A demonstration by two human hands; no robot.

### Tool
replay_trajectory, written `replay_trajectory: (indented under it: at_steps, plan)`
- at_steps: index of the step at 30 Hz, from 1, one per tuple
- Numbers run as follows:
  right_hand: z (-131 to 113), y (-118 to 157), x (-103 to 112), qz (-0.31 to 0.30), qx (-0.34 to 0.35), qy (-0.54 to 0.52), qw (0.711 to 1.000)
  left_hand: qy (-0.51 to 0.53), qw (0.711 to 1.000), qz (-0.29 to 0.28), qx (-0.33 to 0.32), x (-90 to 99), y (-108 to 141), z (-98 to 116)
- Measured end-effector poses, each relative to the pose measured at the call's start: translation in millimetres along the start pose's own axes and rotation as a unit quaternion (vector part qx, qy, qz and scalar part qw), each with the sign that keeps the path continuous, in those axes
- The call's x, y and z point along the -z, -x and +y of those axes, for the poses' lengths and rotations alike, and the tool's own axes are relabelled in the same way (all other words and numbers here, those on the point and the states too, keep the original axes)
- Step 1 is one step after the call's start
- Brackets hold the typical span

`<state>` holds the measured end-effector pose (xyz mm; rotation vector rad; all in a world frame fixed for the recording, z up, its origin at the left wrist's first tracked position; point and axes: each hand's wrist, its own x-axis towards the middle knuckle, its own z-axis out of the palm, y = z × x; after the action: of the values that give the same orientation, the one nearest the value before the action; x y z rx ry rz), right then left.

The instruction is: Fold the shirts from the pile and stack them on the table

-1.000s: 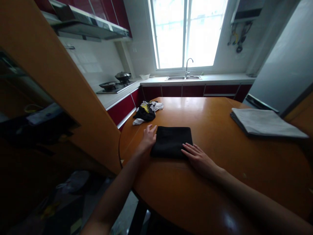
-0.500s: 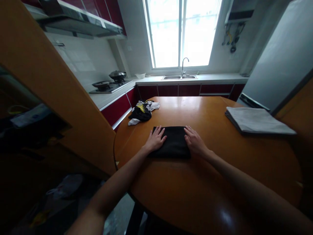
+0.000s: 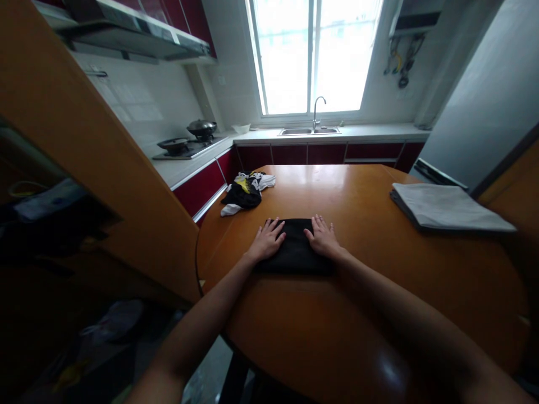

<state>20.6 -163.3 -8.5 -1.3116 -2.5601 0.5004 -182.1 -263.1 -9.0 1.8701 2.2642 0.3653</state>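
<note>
A black folded cloth, roughly rectangular, lies flat on the wooden table in front of me. My left hand rests on its left side with the fingers spread. On the right side of the cloth, my right hand lies flat, fingers pointing away from me and apart. Neither hand grips the fabric. Parts of the cloth's left and right edges are hidden under my hands.
A crumpled pile of black, white and yellow clothes lies at the table's far left. Folded grey fabric is stacked at the right. Beyond are a counter with a sink, a stove with pans, and a fridge.
My right hand has shifted left, from the cloth's right edge further onto its top. The left hand stays nearly where it was.
</note>
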Motion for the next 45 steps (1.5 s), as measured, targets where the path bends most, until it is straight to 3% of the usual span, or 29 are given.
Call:
replay_trajectory:
  at_steps: [3, 7, 12, 15, 18, 22, 26, 29, 32, 35, 39, 41, 45]
  plan:
    - [-7.5, 19.1, 5.7, 0.035, 0.047, -0.003, 0.998, 0.003, 1.0, 0.002, -0.002, -1.4, -0.5, -1.3]
    - [-13.5, 66.2, -4.4, 0.003, 0.137, 0.028, 0.99, -0.004, 1.0, 0.018, -0.005, -5.0, -0.4, -1.1]
    - [-21.9, 126.9, -17.1, -0.016, 0.123, 0.021, 0.992, -0.01, 0.999, 0.033, -0.014, -9.5, -3.1, -6.5]
    - [-30.8, 144.8, -14.7, -0.018, 0.176, 0.001, 0.984, -0.019, 0.999, 0.033, -0.016, -9.8, -5.1, -9.8]
    - [-34.0, 141.6, -8.6, 0.003, 0.2, -0.01, 0.98, -0.026, 0.999, 0.029, -0.019, -8.5, -5.5, -10.3]
    - [-26.8, 127.3, -7.2, 0.012, 0.136, -0.007, 0.991, -0.029, 0.999, 0.029, -0.017, -7.4, -5.1, -10.0]
    - [-20.6, 121.8, -7.4, 0.002, 0.131, -0.009, 0.991, -0.021, 0.999, 0.024, -0.013, -8.3, -5.3, -11.3]
    - [-17.1, 115.4, -3.8, 0.033, 0.125, -0.009, 0.992, 0.003, 0.999, 0.03, -0.015, -9.9, -7.2, -13.1]
    - [-12.1, 108.0, -4.2, 0.016, 0.107, -0.005, 0.994, 0.063, 0.997, 0.048, -0.004, -9.5, -12.8, -18.4]
    - [-9.9, 105.2, -5.4, 0.005, 0.091, -0.015, 0.996, 0.14, 0.984, 0.104, 0.036, -2.5, -20.4, -30.0]
    - [-8.4, 102.3, 6.0, 0.048, 0.081, -0.052, 0.994, 0.242, 0.942, 0.188, 0.137, 15.7, -22.1, -52.0]
    - [-2.6, 96.1, 15.5, 0.07, 0.056, -0.088, 0.992, 0.278, 0.927, 0.186, 0.17, 23.2, -17.6, -61.5]
    - [18.5, 74.9, 30.1, 0.079, -0.009, -0.209, 0.975, 0.303, 0.924, 0.142, 0.185, 27.2, -5.8, -67.7]
